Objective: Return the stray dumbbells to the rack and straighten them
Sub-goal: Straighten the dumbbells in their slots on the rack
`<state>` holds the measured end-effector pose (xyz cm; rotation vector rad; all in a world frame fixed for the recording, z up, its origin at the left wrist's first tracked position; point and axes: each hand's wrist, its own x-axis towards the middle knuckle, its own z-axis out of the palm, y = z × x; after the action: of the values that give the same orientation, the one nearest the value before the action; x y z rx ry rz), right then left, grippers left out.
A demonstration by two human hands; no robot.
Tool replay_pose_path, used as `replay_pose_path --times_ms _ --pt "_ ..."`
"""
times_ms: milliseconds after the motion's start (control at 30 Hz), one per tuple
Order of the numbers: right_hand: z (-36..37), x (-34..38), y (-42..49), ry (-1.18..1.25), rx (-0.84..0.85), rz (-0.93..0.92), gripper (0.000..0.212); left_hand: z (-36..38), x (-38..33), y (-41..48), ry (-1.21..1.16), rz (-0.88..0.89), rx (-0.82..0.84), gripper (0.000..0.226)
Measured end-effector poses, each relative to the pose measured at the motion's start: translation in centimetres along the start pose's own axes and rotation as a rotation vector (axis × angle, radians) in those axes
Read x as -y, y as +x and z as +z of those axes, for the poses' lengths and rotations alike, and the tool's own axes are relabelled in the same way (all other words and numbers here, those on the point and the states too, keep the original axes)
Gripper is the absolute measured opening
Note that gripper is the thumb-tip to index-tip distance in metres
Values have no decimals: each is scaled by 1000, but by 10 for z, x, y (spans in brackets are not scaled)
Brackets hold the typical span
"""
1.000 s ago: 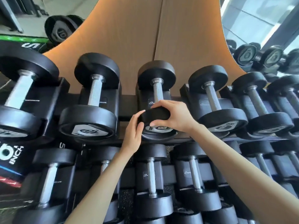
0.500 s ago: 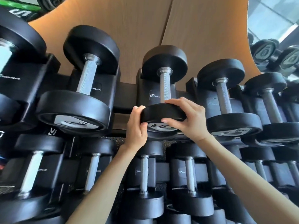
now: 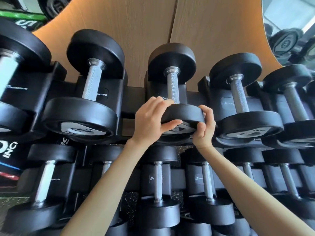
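"UTILUS." on rack saddle (image 3: 102,94) (dumbbell handle (image 3: 92,82) hides start); "INC" on left sign (image 3: 8,150).

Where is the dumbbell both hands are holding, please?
Head view, centre: the dumbbell lies in the upper row of the rack, between its left neighbour and right neighbour.

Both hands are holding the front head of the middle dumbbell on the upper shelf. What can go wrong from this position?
1. The right hand sits in the narrow gap between the middle dumbbell and the neighbouring dumbbell; its fingers may get pinched if the head shifts sideways.
2. Both hands grip the smooth round head, not the handle; the left hand could slip.
3. Pulled out too far, it might drop onto the lower row.
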<state>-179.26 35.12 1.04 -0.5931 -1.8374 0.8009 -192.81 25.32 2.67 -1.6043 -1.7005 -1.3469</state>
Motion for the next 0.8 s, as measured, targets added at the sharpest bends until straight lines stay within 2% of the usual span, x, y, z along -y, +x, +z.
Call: replay_pose_path --times_ms 67,133,200,367,567,800 --pt "-2 2 2 -13 84 -30 62 1 -1 -13 -121 -152 -61 51" --pt "-9 8 5 2 226 -18 39 0 1 -26 -233 -269 -85 47" --pt "-19 20 9 37 363 -14 30 0 4 -36 -351 -321 -84 45" --pt "-18 52 38 -95 600 -222 51 10 5 -43 -503 -372 -152 48" --pt "-5 44 36 -142 459 -349 49 29 9 -46 -508 -429 -309 61" --pt "-9 33 32 -178 323 -377 56 31 11 -41 -457 -370 -210 61"
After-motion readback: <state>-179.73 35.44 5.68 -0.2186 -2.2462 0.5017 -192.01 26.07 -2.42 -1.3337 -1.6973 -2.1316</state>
